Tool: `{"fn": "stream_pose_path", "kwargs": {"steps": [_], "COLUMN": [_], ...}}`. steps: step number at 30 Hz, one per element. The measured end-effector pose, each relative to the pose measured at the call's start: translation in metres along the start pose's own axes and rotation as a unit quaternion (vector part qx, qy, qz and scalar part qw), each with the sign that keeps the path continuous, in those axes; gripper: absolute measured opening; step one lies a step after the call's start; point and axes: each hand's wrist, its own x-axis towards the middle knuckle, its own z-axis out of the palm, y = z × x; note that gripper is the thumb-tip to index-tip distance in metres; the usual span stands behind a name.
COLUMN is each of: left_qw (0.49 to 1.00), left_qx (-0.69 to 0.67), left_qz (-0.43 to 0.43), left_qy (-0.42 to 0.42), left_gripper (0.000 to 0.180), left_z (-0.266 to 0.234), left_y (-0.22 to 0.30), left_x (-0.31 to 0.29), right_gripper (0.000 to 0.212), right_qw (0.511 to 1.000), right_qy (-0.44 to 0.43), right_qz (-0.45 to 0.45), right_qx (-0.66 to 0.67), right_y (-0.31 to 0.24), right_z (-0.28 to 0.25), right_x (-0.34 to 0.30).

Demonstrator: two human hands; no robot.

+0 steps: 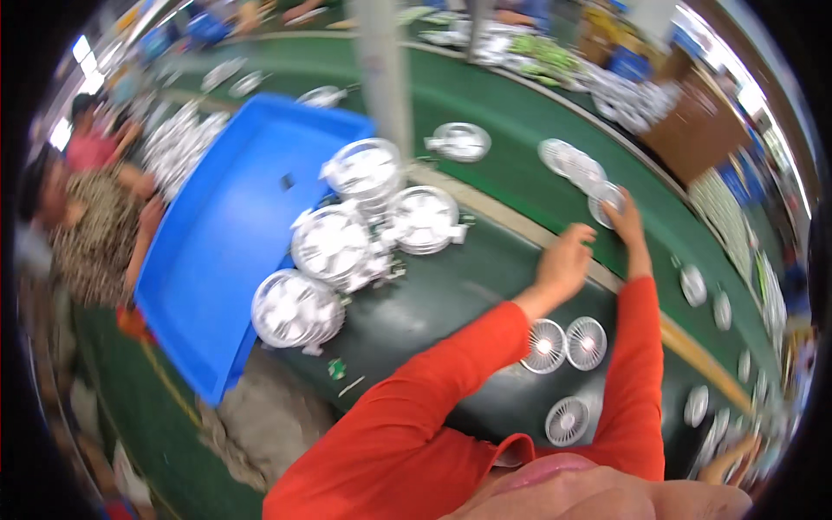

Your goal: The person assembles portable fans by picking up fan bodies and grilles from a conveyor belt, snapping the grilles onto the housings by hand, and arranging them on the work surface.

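A long green belt (pixel 511 113) curves across the room. A big blue tray (pixel 217 234) tips over its near edge, and stacks of round white fan covers (pixel 347 234) sit by the tray. Two arms in orange sleeves (pixel 451 373) reach out over the belt. The left hand (pixel 565 260) lies loosely curled on the belt edge and holds nothing. The right hand (pixel 626 221) touches one white fan cover (pixel 605 201) on the belt; I cannot tell how open it is. Three small round fans (pixel 565 347) lie between the arms.
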Motion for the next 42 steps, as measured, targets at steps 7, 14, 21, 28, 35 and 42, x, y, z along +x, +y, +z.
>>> {"fn": "stream_pose_path", "kwargs": {"steps": [7, 14, 21, 28, 35, 42], "left_qw": [0.999, 1.0, 0.999, 0.997, 0.996, 0.985], "left_qx": [-0.042, 0.009, 0.035, 0.033, 0.079, 0.163], "left_qz": [0.026, 0.018, 0.015, 0.052, 0.027, 0.048], "left_qy": [0.003, 0.0, -0.002, 0.046, 0.007, -0.009], "left_gripper": [0.028, 0.029, 0.032, 0.051, 0.059, 0.077], "left_z": [0.021, 0.019, 0.019, 0.021, 0.023, 0.025], "left_y": [0.009, 0.008, 0.003, 0.005, 0.003, 0.007], "left_x": [-0.002, -0.001, -0.001, 0.0, -0.002, -0.005], "right_gripper": [0.063, 0.049, 0.051, 0.052, 0.048, 0.055], "right_qw": [0.983, 0.975, 0.966, 0.95, 0.93, 0.895], "right_qy": [0.112, 0.048, -0.156, -0.273, -0.344, -0.381], "right_qz": [-0.113, -0.201, -0.101, -0.116, -0.005, -0.02], "right_qx": [0.09, -0.077, 0.182, 0.095, 0.13, 0.233], "right_y": [0.042, 0.02, 0.002, -0.033, -0.012, -0.02], "right_z": [-0.024, -0.004, 0.0, 0.008, -0.004, -0.023], "right_x": [0.031, 0.08, 0.113, 0.125, 0.109, 0.04]}}
